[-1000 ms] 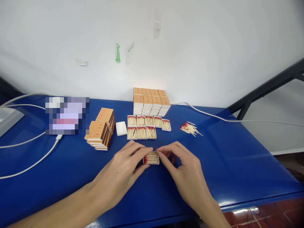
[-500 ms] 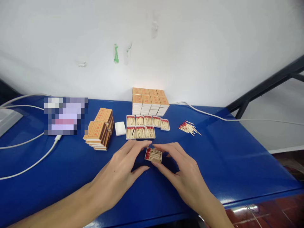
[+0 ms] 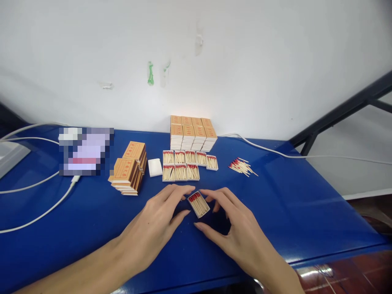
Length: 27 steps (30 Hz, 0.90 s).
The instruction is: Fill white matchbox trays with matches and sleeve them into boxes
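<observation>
A small white matchbox tray (image 3: 199,205), filled with red-headed matches, rests at a slant on the blue table between my hands. My left hand (image 3: 163,212) is to its left, thumb and fingers curved apart, with the fingertips close to the tray's upper left corner. On the other side my right hand (image 3: 234,220) has its index fingertip at the tray's top edge and its thumb below the lower corner, fingers spread. Whether either hand's fingertips touch the tray is hard to make out. Just beyond, filled match trays (image 3: 180,172) stand in two rows.
Behind the trays rises a block of closed matchboxes (image 3: 193,132) against the wall. Stacked orange covers (image 3: 127,169) and a white tray (image 3: 155,167) are at left. Loose matches (image 3: 242,166) lie at right. A phone (image 3: 88,149) and white cables (image 3: 45,223) occupy the far left.
The tray between my hands has turned, so its match heads now point up and away instead of left. My right thumb has come off its lower edge. The view has shifted slightly.
</observation>
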Tool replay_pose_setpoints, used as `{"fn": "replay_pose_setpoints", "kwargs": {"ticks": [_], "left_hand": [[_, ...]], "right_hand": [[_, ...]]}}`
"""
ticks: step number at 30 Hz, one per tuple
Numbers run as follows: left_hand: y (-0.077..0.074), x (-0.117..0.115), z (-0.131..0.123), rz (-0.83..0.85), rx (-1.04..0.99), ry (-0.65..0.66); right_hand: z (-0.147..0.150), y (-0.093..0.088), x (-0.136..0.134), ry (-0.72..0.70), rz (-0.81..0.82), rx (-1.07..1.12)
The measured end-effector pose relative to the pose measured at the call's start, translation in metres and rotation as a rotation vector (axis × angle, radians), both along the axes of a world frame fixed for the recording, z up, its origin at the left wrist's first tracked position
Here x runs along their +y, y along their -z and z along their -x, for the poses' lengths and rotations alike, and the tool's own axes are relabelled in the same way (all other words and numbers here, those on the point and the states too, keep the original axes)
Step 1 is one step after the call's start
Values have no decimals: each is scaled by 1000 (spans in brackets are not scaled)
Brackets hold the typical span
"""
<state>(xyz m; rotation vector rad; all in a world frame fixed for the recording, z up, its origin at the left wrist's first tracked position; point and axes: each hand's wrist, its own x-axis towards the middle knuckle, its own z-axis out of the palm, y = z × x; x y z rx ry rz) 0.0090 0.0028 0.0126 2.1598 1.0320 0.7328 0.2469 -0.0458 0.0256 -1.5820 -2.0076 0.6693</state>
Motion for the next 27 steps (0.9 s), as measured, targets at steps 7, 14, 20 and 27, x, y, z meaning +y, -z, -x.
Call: {"fn": "replay_pose_setpoints", "kwargs": {"ticks": [7, 14, 20, 27], "left_hand": [[-3, -1, -2, -44, -18, 87], [-3, 3, -3, -262, -22, 65], [-5, 6, -1, -437, 16, -73], [-2, 8, 0, -562, 171, -231]], "right_hand": [[-12, -5, 6, -9, 132, 25], [-37, -1, 30, 96, 16, -40], [-40, 4, 62, 81, -61, -56], [-35, 9, 73, 67, -102, -40]]}}
